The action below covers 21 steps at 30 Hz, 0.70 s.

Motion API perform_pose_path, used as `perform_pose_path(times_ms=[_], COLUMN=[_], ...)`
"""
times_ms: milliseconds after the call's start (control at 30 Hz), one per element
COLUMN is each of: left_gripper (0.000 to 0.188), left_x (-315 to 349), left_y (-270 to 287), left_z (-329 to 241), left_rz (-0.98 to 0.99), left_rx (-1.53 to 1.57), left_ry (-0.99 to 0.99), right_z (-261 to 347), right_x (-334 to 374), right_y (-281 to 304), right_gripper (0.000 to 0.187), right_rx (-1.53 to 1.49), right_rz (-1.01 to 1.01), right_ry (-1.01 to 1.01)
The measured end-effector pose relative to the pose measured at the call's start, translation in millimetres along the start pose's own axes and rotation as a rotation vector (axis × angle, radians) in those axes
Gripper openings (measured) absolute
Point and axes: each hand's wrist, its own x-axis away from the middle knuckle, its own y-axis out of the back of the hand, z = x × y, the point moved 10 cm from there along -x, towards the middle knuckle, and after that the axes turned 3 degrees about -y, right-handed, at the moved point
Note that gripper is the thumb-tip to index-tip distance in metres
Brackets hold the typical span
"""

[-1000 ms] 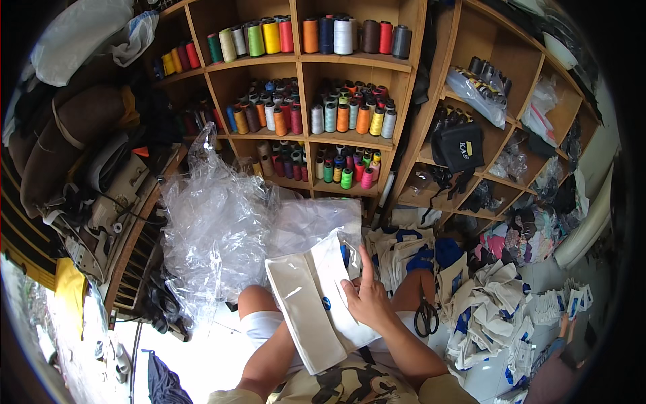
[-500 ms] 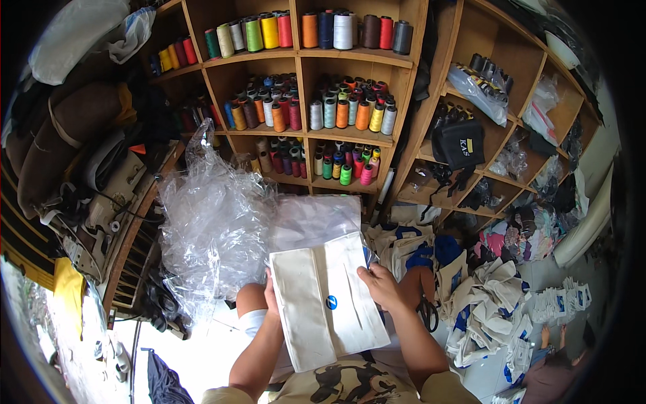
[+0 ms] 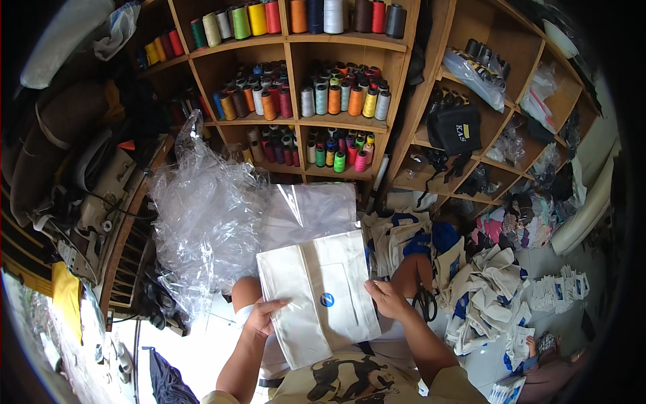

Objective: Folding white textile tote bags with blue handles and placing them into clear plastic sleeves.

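Observation:
A flat, folded cream cloth bag [image 3: 293, 273] with a small round blue mark lies before me, tilted slightly over my lap. A clear plastic sleeve [image 3: 309, 210] extends past its far edge; the cloth appears to be inside it, with shiny film over the surface. My left hand [image 3: 264, 316] is closed on the left edge, thumb on top. At the right edge, my right hand [image 3: 390, 300] pinches the same cloth bag with its thumb on top. The fingers underneath are hidden on both sides.
A big heap of clear plastic sleeves [image 3: 208, 222] stands left of the cloth bag. Black-handled scissors [image 3: 425, 304] are by my right knee. Piled cream cloth bags [image 3: 481, 296] cover the floor at right, near another person [image 3: 552, 377]. Wooden thread shelves [image 3: 350, 121] rise ahead.
My left hand has moved from the left edge's underside so its thumb now lies on top. The cloth bag has shifted slightly left, and the sleeve's far part looks flatter.

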Motion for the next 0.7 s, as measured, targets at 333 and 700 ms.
perform_pose_path(times_ms=[333,700], left_gripper=[0.033,0.044], left_x=[21.3,-4.1], left_y=[26.8,0.2], left_z=[48.8,45.8], left_rz=[-0.101,-0.075], left_rx=[-0.086,0.144], left_ry=[0.152,0.323], right_z=[-50.9,-37.1], right_x=[40.2,-17.6], right_y=[-22.8,-7.1], right_gripper=[0.049,0.047], right_rx=[-0.195,-0.447], right_rz=[0.146,-0.030], right_ry=[-0.163,-0.253])
